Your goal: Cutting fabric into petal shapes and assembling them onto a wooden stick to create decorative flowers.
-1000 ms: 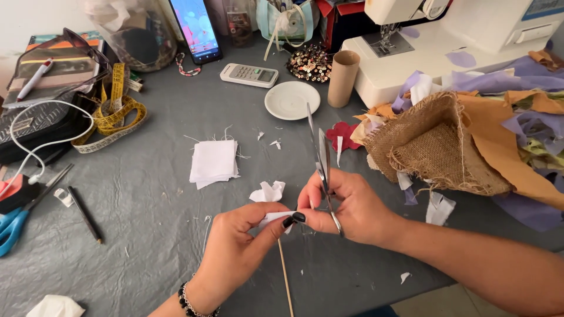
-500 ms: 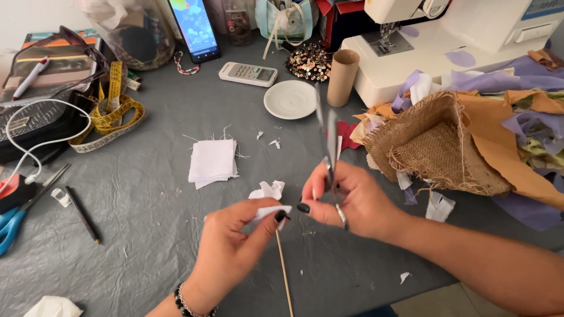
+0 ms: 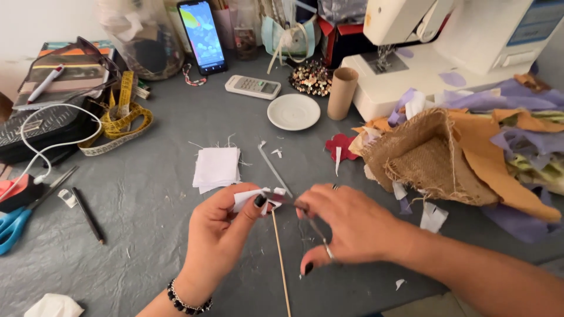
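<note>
Between the two hands over the grey tabletop (image 3: 147, 194), the left hand (image 3: 220, 235) pinches a white fabric scrap (image 3: 247, 198) while the right hand (image 3: 346, 226) grips small scissors (image 3: 291, 205), long axis slanting up-left, tips at the scrap.

Open grey counter (image 3: 147, 194) lay left of the hands, between the stack of white fabric squares (image 3: 216, 167) and the black pencil (image 3: 88, 215). Ahead, a passage ran past the thin grey strip (image 3: 275, 171) toward the round white saucer (image 3: 293, 111). The right side was blocked by the brown burlap piece (image 3: 423, 158) and heaped orange and lilac fabric scraps (image 3: 505, 141). A thin wooden skewer (image 3: 281, 264) crossed the near counter between the hands.
</note>
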